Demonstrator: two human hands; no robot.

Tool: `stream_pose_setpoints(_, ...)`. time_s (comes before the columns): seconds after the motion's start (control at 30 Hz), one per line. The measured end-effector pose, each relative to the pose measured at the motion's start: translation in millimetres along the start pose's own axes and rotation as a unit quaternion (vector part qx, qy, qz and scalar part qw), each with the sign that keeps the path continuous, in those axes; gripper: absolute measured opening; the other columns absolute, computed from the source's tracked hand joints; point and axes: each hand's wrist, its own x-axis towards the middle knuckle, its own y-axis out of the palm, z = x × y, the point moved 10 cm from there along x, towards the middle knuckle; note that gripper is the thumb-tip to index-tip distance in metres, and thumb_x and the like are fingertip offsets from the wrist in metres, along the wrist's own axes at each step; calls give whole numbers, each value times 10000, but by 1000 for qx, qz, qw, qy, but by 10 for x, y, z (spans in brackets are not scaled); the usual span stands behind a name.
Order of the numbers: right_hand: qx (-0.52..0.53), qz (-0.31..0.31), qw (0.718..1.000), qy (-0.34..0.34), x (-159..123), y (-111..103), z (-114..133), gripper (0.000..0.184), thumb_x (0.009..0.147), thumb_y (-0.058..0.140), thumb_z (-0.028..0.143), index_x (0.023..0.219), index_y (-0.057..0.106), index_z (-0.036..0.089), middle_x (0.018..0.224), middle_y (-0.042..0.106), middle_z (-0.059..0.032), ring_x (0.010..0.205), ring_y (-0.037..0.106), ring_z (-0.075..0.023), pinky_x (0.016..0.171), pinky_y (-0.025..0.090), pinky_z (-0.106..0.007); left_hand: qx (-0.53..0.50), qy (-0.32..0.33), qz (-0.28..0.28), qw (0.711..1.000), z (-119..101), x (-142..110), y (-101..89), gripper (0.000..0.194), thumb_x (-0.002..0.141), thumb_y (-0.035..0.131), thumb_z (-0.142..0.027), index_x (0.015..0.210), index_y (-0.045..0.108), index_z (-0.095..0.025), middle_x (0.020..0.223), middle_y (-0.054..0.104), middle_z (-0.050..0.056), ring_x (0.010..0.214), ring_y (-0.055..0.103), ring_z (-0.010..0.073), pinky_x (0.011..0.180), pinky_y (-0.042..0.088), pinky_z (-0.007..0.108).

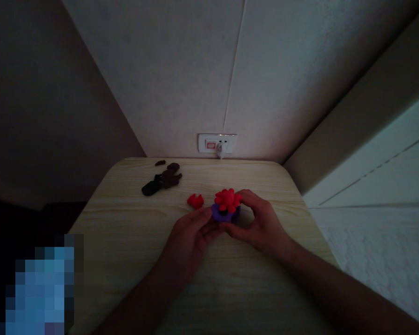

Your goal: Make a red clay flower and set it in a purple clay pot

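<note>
Between my two hands is a small red-and-purple modelling-clay figure (228, 201). Knobbly red lumps cover its top, and the purple part below has dark patches. My left hand (192, 232) is closed on its left and lower side, with the thumb against the purple part. From the right, my right hand (261, 223) grips it between thumb and fingers. A loose red lump (195, 201) lies on the table just beyond my left hand. The underside of the figure is hidden by my fingers.
Brown pieces (170, 177) and a flat black piece (151, 188) lie at the back left of the wooden table (258, 179). A wall socket (217, 143) with a plug sits just above the back edge. A pale bed or cushion (366, 251) is at right.
</note>
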Motion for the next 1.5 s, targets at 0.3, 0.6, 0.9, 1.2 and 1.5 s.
stream_pose_setpoints(0.3,4,-30,1000,0,-7,-82,1,310,748,853,312,999,693,224,963,723,-55,906,655,-243,815,526,-375,-48,-28,-39,998,45,14,-77,226,958,588,-150,858,785,-100,896,815,146,787,778,210,763,643,319)
stream_pose_setpoints(0.6,-28,-78,996,26,65,-289,-147,334,742,866,351,995,701,207,950,718,-63,865,631,-231,803,516,-378,-13,-17,-79,997,-43,5,-120,286,945,522,-121,849,782,-50,870,808,194,797,789,244,770,651,347)
stream_pose_setpoints(0.9,-103,-135,985,37,102,-757,-265,333,760,826,390,1027,725,217,931,736,-49,816,620,-205,740,495,-341,16,23,-103,994,-160,6,-170,180,880,585,-64,816,751,-84,820,803,150,736,781,217,712,661,320)
stream_pose_setpoints(1.2,-122,-166,970,130,60,-1212,-1143,429,722,802,515,979,747,175,899,755,-70,805,665,-222,729,522,-361,31,42,-92,994,-205,19,-169,162,821,625,-53,780,779,-88,806,806,141,724,777,234,677,673,333)
stream_pose_setpoints(1.5,-133,-154,965,166,165,-1365,-1574,498,749,783,544,1040,760,140,944,767,-96,779,646,-210,705,490,-331,35,50,-113,992,-212,-8,-210,43,654,752,-127,689,775,-123,773,803,112,692,769,255,637,674,342)
